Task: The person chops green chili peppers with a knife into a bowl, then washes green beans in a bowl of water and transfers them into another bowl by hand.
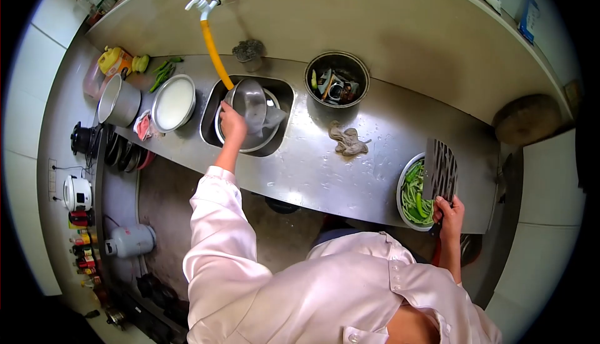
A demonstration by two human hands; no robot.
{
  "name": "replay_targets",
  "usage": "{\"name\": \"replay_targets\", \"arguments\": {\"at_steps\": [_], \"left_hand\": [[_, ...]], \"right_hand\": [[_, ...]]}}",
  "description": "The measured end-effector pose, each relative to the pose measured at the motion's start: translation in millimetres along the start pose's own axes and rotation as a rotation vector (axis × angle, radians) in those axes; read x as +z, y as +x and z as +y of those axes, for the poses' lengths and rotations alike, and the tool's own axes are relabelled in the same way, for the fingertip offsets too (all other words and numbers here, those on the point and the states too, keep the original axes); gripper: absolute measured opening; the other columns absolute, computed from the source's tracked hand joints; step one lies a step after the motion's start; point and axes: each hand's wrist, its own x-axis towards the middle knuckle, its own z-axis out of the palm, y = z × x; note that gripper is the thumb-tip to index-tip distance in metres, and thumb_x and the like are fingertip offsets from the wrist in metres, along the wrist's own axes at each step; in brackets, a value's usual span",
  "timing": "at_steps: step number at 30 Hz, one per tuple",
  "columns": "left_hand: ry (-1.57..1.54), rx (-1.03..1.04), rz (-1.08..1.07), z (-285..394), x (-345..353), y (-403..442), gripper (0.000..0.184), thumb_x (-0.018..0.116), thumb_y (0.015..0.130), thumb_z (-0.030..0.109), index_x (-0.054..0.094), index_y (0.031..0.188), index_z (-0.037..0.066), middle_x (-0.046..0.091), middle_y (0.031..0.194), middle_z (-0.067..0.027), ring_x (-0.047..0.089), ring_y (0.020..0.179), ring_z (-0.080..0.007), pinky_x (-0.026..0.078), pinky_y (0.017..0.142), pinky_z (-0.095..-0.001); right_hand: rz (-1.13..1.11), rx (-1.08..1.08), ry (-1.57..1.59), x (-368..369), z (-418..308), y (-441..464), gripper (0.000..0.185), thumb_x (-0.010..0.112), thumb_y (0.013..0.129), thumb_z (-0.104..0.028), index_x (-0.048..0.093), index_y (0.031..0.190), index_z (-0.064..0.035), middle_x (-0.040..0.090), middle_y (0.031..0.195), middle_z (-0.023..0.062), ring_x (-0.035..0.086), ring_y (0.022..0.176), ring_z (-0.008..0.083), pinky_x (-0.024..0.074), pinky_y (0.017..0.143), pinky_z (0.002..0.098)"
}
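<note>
My left hand (pixel 232 125) is closed on the near rim of a metal bowl (pixel 248 101), tilted over a larger basin (pixel 273 136) in the sink (pixel 289 97). A yellow hose (pixel 214 53) hangs from the tap (pixel 203 7) and ends at the bowl's rim. Something whitish and translucent (pixel 275 117) lies beside the bowl. On the right, my right hand (pixel 451 214) grips the handle end of a cleaver (pixel 440 172), its broad wet blade upright. The blade partly covers a white bowl (pixel 400 201) of cut green vegetables (pixel 412 194).
A dark pot (pixel 366 81) with scraps stands behind a crumpled rag (pixel 348 140) on the wet steel counter (pixel 312 172). Left of the sink are a bowl of whitish liquid (pixel 174 104), green peppers (pixel 164 75) and a deep pot (pixel 120 102). A round board (pixel 527 120) leans at the right wall.
</note>
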Motion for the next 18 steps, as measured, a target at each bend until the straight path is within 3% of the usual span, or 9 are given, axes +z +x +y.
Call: {"name": "replay_targets", "arguments": {"at_steps": [3,7,8,11,13,17,18], "left_hand": [[0.047,0.303,0.069,6.7,10.1,-20.0,0.058,0.044,0.09,0.004,0.022,0.144,0.004,0.046,0.128,-0.0307,0.061,0.096,-0.0458,0.049,0.086,-0.05],[0.247,0.599,0.103,7.3,6.4,-34.7,0.063,0.045,0.09,0.001,0.019,0.147,0.005,0.039,0.14,-0.0284,0.065,0.083,-0.0403,0.055,0.071,-0.045],[0.359,0.763,0.226,-7.9,18.2,-27.4,0.068,0.048,0.086,0.0,0.02,0.148,0.005,0.038,0.142,-0.027,0.066,0.072,-0.0342,0.056,0.061,-0.0419],[0.396,0.968,0.32,-9.7,6.9,-34.9,0.071,0.05,0.082,-0.003,0.022,0.148,0.004,0.039,0.142,-0.0268,0.064,0.067,-0.0313,0.056,0.058,-0.0417],[0.287,0.854,0.311,-16.7,5.8,-32.3,0.072,0.05,0.081,-0.004,0.023,0.147,0.004,0.039,0.142,-0.0267,0.065,0.073,-0.0344,0.056,0.062,-0.0411],[-0.025,0.474,0.249,-39.7,9.1,-19.4,0.06,0.043,0.088,-0.002,0.025,0.145,0.003,0.042,0.138,-0.0274,0.056,0.11,-0.0443,0.049,0.088,-0.0449],[-0.102,0.27,0.176,-42.5,4.4,-17.9,0.057,0.043,0.088,0.001,0.029,0.143,0.003,0.047,0.133,-0.0272,0.05,0.118,-0.043,0.043,0.096,-0.0444]], "right_hand": [[0.026,0.009,0.021,-8.0,4.3,-5.4,0.017,0.062,0.087,-0.008,0.049,0.075,-0.0077,0.049,0.059,0.0001,0.042,0.045,0.0073,0.033,0.041,0.0225],[0.049,0.024,0.036,-12.4,7.9,-9.5,0.018,0.062,0.087,-0.008,0.048,0.075,-0.008,0.049,0.059,0.0003,0.042,0.045,0.0075,0.0329,0.041,0.0226],[0.05,0.025,0.024,-13.6,9.7,-9.5,0.018,0.061,0.087,-0.009,0.049,0.075,-0.0076,0.049,0.059,0.0006,0.042,0.045,0.0077,0.0328,0.04,0.0229],[0.046,0.021,-0.008,-16.4,17.9,-7.9,0.016,0.06,0.088,-0.01,0.049,0.076,-0.0067,0.049,0.06,0.0011,0.041,0.045,0.0079,0.0327,0.04,0.0235],[0.025,0.015,-0.023,-14.8,18.4,-4.1,0.016,0.06,0.088,-0.01,0.049,0.076,-0.0065,0.049,0.06,0.0011,0.041,0.045,0.0079,0.0328,0.04,0.0236],[0.02,0.013,-0.027,-4.9,14.3,-0.4,0.017,0.063,0.086,-0.011,0.05,0.075,-0.007,0.049,0.059,0.0007,0.041,0.044,0.008,0.0336,0.04,0.0236],[0.012,0.013,-0.038,-3.1,13.8,0.9,0.017,0.062,0.087,-0.01,0.049,0.076,-0.0068,0.049,0.059,0.001,0.041,0.044,0.008,0.0332,0.04,0.0236]]}}
